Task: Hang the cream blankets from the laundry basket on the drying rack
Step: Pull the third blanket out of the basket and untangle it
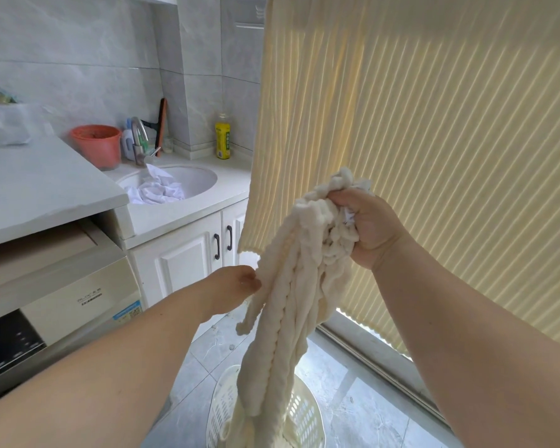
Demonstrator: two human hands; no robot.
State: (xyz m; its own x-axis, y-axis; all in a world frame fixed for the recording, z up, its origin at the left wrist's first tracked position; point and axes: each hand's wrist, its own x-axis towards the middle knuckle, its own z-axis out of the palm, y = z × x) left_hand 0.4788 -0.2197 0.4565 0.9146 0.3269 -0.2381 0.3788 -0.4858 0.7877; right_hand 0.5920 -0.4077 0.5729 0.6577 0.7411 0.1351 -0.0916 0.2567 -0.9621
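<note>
My right hand [370, 227] is shut on the bunched top of a cream ribbed blanket [291, 302]. The blanket hangs down in a long twisted rope, and its lower end still lies in the white laundry basket [307, 412] on the floor. My left hand [232, 291] reaches to the blanket's left edge at mid height; its fingers are hidden behind the cloth, so its grip is unclear. A second cream ribbed blanket [417, 130] hangs spread out at the right, filling the upper right of the view. The rack bar itself is out of view.
A washing machine [55, 295] stands at the left under a white counter [39, 185]. Beyond it are a round sink [204, 185] with white cloth inside, a red pot [97, 143], a yellow bottle [222, 140] and white cabinet doors [181, 257]. Grey floor tiles surround the basket.
</note>
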